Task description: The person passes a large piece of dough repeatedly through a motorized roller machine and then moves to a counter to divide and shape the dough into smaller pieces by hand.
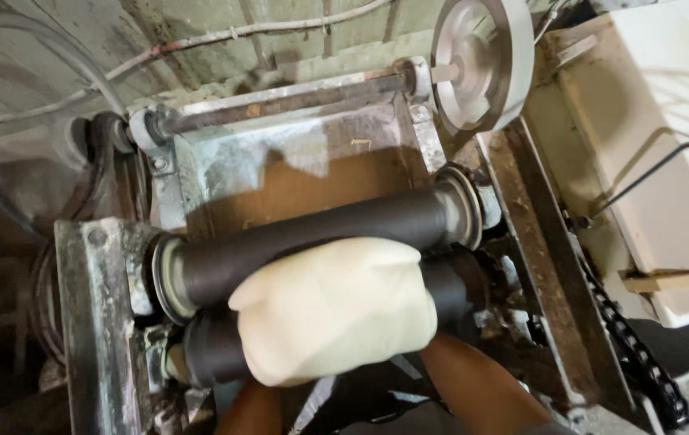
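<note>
The scene is dim and warm-toned, with the strongest light falling at the upper right, where the white bin (667, 137) nearly washes out and carries thin curved shadows. The pale dough lump (335, 310) is bright and softly blurred. The metal wheel (481, 60) shows mild glare. The left edge sinks into murk, perhaps hiding a belt, and straight lines bow near the borders.
</note>
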